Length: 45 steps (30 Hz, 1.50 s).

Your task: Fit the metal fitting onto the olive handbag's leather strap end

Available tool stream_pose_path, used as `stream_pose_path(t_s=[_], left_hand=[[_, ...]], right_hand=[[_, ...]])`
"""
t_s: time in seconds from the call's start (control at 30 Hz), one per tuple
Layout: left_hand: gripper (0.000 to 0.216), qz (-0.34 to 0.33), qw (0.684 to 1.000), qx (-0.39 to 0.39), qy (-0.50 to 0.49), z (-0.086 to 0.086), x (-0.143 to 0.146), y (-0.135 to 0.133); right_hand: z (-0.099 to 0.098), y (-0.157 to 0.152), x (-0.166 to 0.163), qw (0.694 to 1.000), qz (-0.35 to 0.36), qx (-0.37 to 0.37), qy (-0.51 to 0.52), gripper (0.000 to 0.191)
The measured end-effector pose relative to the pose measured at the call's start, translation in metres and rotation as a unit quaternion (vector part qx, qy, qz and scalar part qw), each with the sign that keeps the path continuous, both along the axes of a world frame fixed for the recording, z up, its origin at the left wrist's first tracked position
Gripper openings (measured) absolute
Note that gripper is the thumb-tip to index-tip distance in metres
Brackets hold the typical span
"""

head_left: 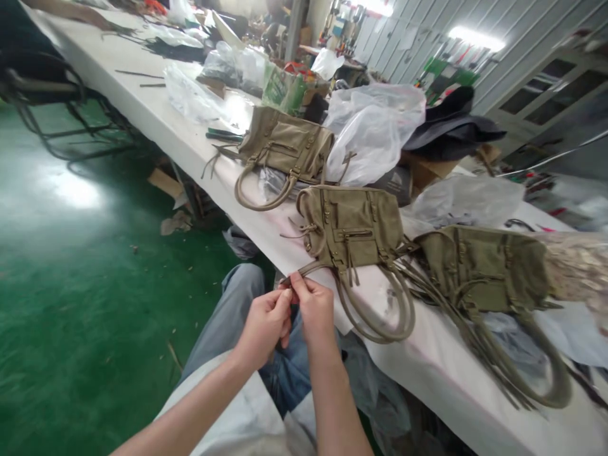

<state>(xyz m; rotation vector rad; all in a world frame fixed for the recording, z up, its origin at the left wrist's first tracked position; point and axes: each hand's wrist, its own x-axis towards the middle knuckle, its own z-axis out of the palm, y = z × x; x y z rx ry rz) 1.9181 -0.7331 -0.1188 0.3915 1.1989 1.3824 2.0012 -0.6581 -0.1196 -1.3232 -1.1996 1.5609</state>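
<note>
Three olive-tan handbags lie in a row on the long white table point(441, 361). From the middle handbag point(354, 228) a thin strap point(311, 269) runs down over the table edge. My left hand point(266, 323) and my right hand point(313, 307) meet just below that edge, above my lap, and both pinch the strap's free end between thumb and fingers. The bag's looped handles point(380, 316) hang over the table's near side. The far handbag point(285, 149) sits further up the table, and the near handbag point(484, 269) lies to the right, with long straps trailing off the edge.
Clear plastic bags point(375, 130) are piled behind the handbags, with dark cloth point(451, 126), cardboard and tools further back. Another person's arm point(76, 12) rests on the table's far end. A green floor point(71, 285) lies to the left, with a black metal chair frame point(52, 88).
</note>
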Motion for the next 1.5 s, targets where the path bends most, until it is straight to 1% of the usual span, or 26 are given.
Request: stream_pose_path(t_s=[0.07, 0.13, 0.17, 0.2, 0.27, 0.33, 0.4, 0.47, 0.53, 0.63, 0.7, 0.8, 0.9, 1.03, 1.1, 1.2, 1.27, 1.37, 1.5], left_hand=[[0.048, -0.049, 0.994, -0.013, -0.098, 0.000, -0.011, 0.002], [0.043, -0.119, 0.971, -0.016, -0.207, 0.001, -0.025, 0.001], [0.041, -0.150, 0.958, -0.011, -0.246, 0.000, -0.031, 0.000], [0.037, -0.172, 0.947, -0.005, -0.271, 0.000, -0.036, -0.001], [0.029, -0.190, 0.937, -0.004, -0.291, -0.005, -0.042, -0.005], [0.024, -0.189, 0.935, -0.017, -0.300, -0.010, -0.043, -0.009], [0.024, -0.181, 0.933, -0.025, -0.309, -0.015, -0.041, -0.012], [0.024, -0.183, 0.931, -0.027, -0.316, -0.017, -0.041, -0.015], [0.026, -0.185, 0.932, -0.036, -0.311, -0.016, -0.044, -0.018], [0.030, -0.190, 0.937, -0.045, -0.291, -0.013, -0.049, -0.026], [0.034, -0.186, 0.941, -0.044, -0.281, -0.010, -0.051, -0.032], [0.040, -0.159, 0.953, -0.045, -0.254, -0.005, -0.047, -0.036], [0.045, -0.131, 0.970, -0.045, -0.199, -0.001, -0.040, -0.036], [0.044, -0.100, 0.984, -0.042, -0.141, -0.003, -0.033, -0.033], [0.043, -0.110, 0.982, -0.036, -0.150, -0.008, -0.036, -0.032], [0.041, -0.161, 0.961, -0.041, -0.223, -0.015, -0.043, -0.035], [0.039, -0.173, 0.949, -0.041, -0.259, -0.018, -0.049, -0.036], [0.034, -0.166, 0.953, -0.036, -0.251, -0.020, -0.053, -0.038], [0.037, -0.183, 0.955, -0.032, -0.231, -0.020, -0.053, -0.039]], right_hand=[[-0.003, 0.000, 0.005, 0.998, 0.035, -0.058, 0.020, 0.052], [-0.005, -0.003, 0.014, 0.990, 0.068, -0.116, 0.037, 0.059], [-0.006, -0.005, 0.018, 0.986, 0.075, -0.140, 0.040, 0.061], [-0.006, -0.007, 0.023, 0.983, 0.079, -0.159, 0.044, 0.063], [-0.007, -0.011, 0.030, 0.978, 0.091, -0.179, 0.056, 0.065], [-0.006, -0.014, 0.033, 0.973, 0.119, -0.180, 0.078, 0.061], [-0.006, -0.015, 0.033, 0.966, 0.151, -0.181, 0.106, 0.055], [-0.005, -0.014, 0.030, 0.958, 0.172, -0.187, 0.135, 0.053], [-0.007, -0.013, 0.027, 0.954, 0.177, -0.179, 0.162, 0.048], [-0.013, -0.014, 0.021, 0.960, 0.150, -0.149, 0.185, 0.039], [-0.016, -0.016, 0.017, 0.962, 0.124, -0.149, 0.192, 0.037], [-0.016, -0.018, 0.011, 0.963, 0.080, -0.171, 0.190, 0.043], [-0.012, -0.016, 0.005, 0.966, 0.035, -0.186, 0.178, 0.048], [-0.008, -0.011, 0.000, 0.965, 0.000, -0.188, 0.183, 0.049], [-0.009, -0.010, 0.001, 0.964, 0.005, -0.196, 0.180, 0.048], [-0.012, -0.009, 0.006, 0.964, 0.036, -0.205, 0.167, 0.052], [-0.014, -0.008, 0.010, 0.965, 0.053, -0.201, 0.160, 0.055], [-0.015, -0.009, 0.013, 0.966, 0.069, -0.193, 0.159, 0.055], [-0.012, -0.012, 0.014, 0.966, 0.077, -0.190, 0.160, 0.057]])
